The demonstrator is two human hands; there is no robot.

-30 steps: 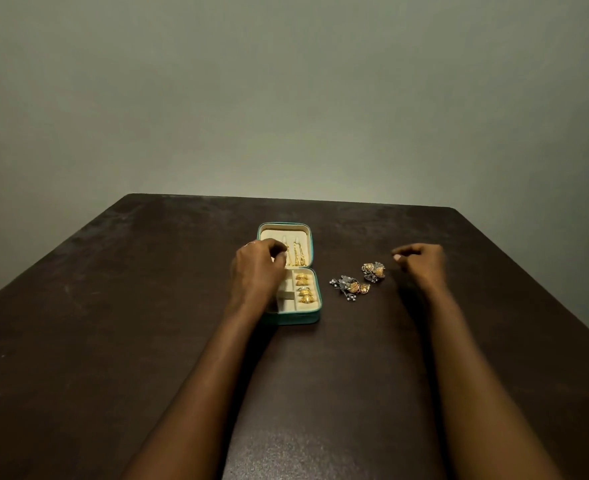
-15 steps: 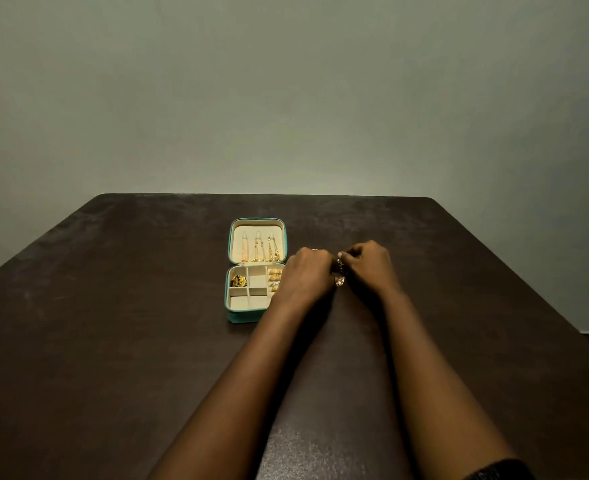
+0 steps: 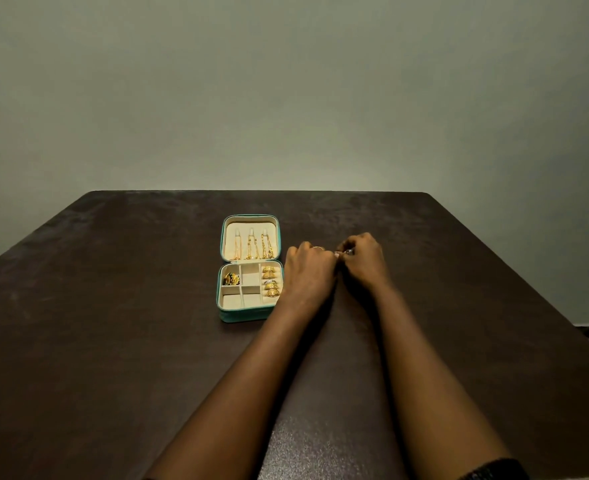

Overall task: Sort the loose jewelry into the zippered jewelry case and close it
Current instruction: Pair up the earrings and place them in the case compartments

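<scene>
While left hand [image 3: 308, 271] and right hand [image 3: 364, 261] pinch jewelry [image 3: 347, 251], the open case [image 3: 244, 315] lies beside.

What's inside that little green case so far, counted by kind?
Inside the jewelry case:
Gold chains, hung in the lid: 3
Gold rings, right-hand slot: 4
Gold-and-dark cluster, far left compartment: 1, its pieces too small to separate
Total: 8

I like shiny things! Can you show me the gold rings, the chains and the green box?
gold rings [image 3: 272, 292]: head view, on the nearest ring in the right-hand row.
chains [image 3: 267, 247]: head view, on the right-hand chain in the lid.
green box [image 3: 244, 315]: head view, on its front wall.
</scene>
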